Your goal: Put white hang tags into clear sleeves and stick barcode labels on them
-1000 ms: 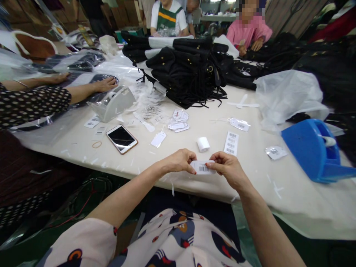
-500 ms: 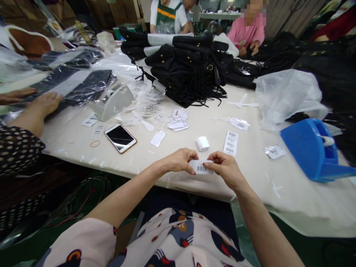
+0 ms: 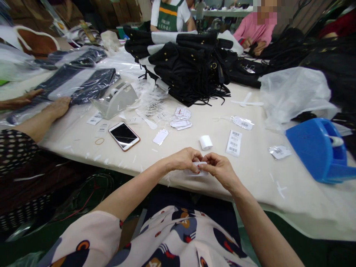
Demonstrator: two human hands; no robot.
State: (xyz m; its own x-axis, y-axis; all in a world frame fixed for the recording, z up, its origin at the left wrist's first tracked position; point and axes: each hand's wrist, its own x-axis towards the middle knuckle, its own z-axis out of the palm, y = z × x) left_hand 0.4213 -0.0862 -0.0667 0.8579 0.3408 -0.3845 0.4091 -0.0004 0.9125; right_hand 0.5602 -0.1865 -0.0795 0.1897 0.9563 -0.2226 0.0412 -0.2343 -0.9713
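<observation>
One small white card (image 3: 202,173) sits between my left fingers (image 3: 191,154) and right fingers (image 3: 213,159), both pinching it, by the near edge of the worktop (image 3: 256,174). I should keep it flat and press softly.

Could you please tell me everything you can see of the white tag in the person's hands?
The white tag looks flat and thin, like paper or card; no print on it can be made out. The left hand and right hand both pinch it, hiding much of it. It is by the tabletop's near edge, on the near side of the white roll.
</observation>
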